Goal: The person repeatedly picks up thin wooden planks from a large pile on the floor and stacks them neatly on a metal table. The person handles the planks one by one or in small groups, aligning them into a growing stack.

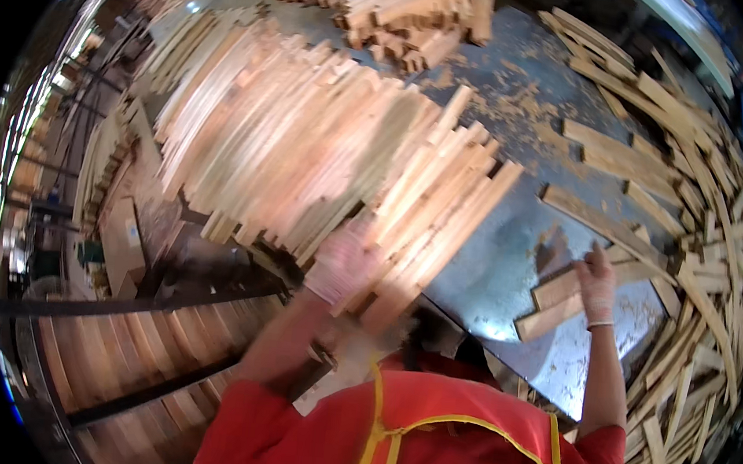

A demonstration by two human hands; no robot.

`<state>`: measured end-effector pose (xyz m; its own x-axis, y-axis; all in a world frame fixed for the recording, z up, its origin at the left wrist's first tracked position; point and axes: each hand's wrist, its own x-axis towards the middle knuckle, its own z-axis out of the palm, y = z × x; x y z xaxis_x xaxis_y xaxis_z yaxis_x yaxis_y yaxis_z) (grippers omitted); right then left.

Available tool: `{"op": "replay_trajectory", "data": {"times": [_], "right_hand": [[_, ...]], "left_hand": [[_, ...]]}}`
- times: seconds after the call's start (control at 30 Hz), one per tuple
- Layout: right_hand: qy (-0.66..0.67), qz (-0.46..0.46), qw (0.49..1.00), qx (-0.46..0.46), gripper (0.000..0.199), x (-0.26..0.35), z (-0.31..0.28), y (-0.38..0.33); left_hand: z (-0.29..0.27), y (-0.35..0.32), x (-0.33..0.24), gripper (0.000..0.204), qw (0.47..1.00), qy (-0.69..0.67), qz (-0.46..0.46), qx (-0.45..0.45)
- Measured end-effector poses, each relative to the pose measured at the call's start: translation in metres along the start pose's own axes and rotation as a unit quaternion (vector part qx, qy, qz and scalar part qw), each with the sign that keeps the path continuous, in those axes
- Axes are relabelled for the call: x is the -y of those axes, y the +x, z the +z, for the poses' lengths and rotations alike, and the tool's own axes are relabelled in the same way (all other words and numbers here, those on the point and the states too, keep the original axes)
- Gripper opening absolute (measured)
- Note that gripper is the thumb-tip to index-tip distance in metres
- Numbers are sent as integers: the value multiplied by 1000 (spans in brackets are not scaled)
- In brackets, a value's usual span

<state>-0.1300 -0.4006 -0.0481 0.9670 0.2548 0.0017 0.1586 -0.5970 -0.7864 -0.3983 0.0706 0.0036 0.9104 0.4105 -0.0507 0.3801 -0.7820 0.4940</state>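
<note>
My left hand (pixel 344 263), in a thin pale glove, is at the near ends of a wide row of light wooden strips (pixel 291 137). Motion blurs its fingers, so their grip on the wood is unclear. Just right of it, several strips (pixel 443 216) lie slanted at the row's right end. My right hand (pixel 595 285), gloved too, hovers over the metal tabletop (pixel 486 282) with fingers slightly bent and apart, and nothing shows in it. Short wooden boards (pixel 549 318) lie beside it to the left.
Loose offcuts (pixel 702 287) are heaped along the right side. A stack of wood pieces (pixel 409 10) stands at the far edge, with shavings (pixel 525 95) scattered nearby. At the lower left, a dark-framed rack (pixel 140 349) holds brown boards.
</note>
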Motion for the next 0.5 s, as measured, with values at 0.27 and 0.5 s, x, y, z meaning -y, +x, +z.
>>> {"op": "replay_trajectory", "data": {"times": [0.27, 0.5], "right_hand": [[-120, -33, 992, -24, 69, -29, -45, 43], [-481, -27, 876, 24, 79, -39, -163, 82]], "left_hand": [[-112, 61, 105, 67, 885, 436, -160, 4], [-72, 57, 71, 86, 893, 401, -197, -51]]}}
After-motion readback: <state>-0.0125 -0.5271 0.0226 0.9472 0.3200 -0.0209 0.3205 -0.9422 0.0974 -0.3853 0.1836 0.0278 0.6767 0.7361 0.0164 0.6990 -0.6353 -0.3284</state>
